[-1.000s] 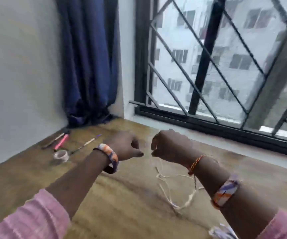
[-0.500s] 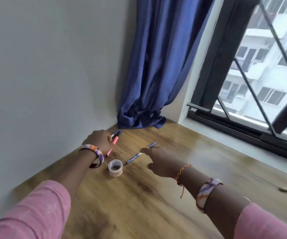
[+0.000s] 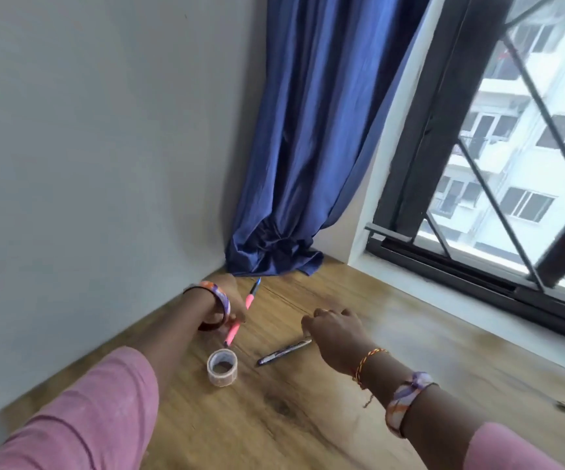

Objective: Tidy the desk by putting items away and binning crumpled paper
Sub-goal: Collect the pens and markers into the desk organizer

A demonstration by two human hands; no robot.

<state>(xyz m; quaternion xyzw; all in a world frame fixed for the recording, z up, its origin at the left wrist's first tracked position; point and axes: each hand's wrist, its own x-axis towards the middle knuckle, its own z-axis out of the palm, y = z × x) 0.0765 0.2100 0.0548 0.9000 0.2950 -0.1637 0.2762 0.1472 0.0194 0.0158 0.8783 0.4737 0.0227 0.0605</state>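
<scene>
Since half a second back: I see the pink pen [image 3: 240,316] lifted off the tabletop [image 3: 308,418] now, and the right hand [image 3: 337,334] has closed in on the dark pen [image 3: 284,351].
Left hand [image 3: 232,305]: grip clamped on the pink pen, which is tilted with its dark tip toward the blue curtain [image 3: 294,164].
Right hand: fingers curled at the dark pen's far end (touching it or gripping it, I can't tell). The pen lies flat.
Tape roll [image 3: 222,367]: on the tabletop just beside both pens.
Writing: none I can read, too blurry.
</scene>
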